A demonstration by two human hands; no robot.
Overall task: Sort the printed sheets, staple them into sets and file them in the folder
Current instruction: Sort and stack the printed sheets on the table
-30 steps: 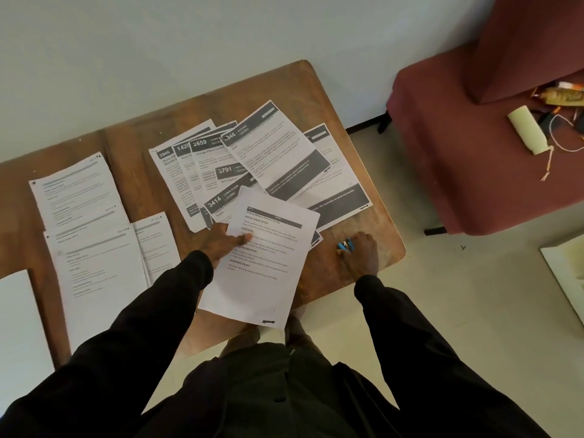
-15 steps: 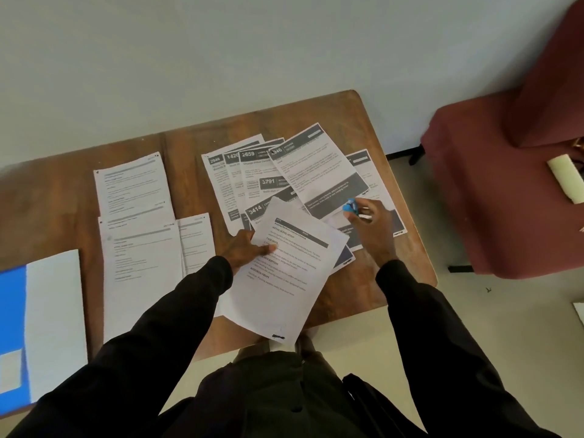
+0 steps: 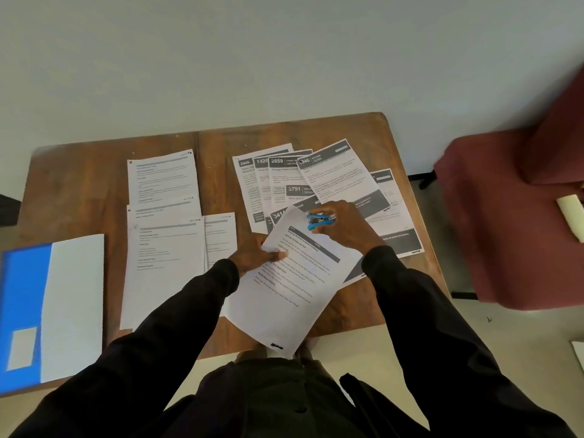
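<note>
The right hand [image 3: 346, 230], gripping the stapler [image 3: 319, 220], has reached the sheet [image 3: 284, 295] the left hand [image 3: 256, 256] pinches.

You count one wooden table [image 3: 79, 184]. At 1 o'clock on it lie at least seven dark-banded sheets [image 3: 341, 175], fanned and overlapping. At 10 o'clock lie four plain text sheets [image 3: 164, 181]. At 6 o'clock there is one tilted text sheet [image 3: 284, 298]; any beneath it cannot be counted. You also count one blue stapler [image 3: 319, 220], one blue folder [image 3: 22, 295] at 8 o'clock, one maroon chair [image 3: 505, 216] at 3 o'clock.
</note>
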